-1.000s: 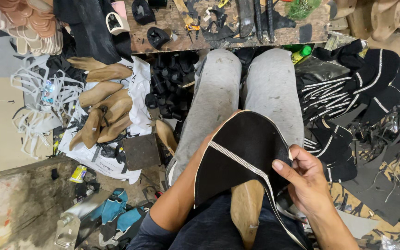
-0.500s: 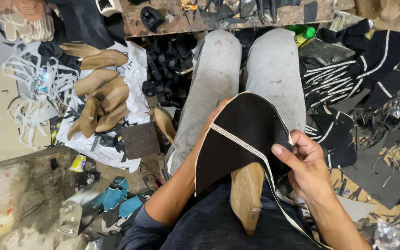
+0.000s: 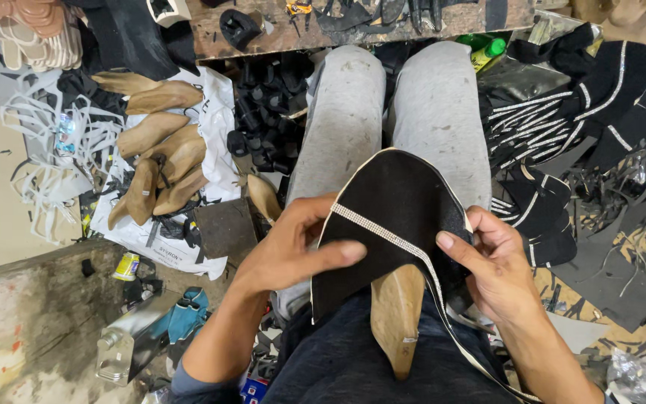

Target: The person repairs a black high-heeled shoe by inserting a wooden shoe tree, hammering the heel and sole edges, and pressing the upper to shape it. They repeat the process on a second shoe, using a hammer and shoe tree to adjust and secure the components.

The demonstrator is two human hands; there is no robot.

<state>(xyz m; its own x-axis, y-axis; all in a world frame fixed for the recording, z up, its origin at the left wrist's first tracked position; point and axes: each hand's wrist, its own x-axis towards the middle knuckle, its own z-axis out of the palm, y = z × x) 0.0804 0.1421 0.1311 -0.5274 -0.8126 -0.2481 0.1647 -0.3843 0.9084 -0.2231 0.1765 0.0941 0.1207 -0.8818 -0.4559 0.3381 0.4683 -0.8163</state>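
A black shoe upper (image 3: 394,217) with a sparkly white trim strip lies draped over a tan wooden shoe last (image 3: 396,314) on my lap. My left hand (image 3: 293,247) grips the upper's left edge, its thumb pressed across the trim. At the right edge, my right hand (image 3: 491,265) pinches the upper, thumb on top. A loose end of the trim runs down past my right wrist. My legs in grey trousers (image 3: 338,127) stretch out beyond the upper.
Several tan wooden lasts (image 3: 162,161) lie on white sheets at the left. Black heels (image 3: 263,123) are piled beside my left leg. Black uppers with white stripes (image 3: 562,127) cover the floor at the right. A wooden workbench (image 3: 368,22) with tools spans the top.
My left hand has come out from under the upper and now lies over its left edge with the thumb on the trim. The view has shifted slightly closer.
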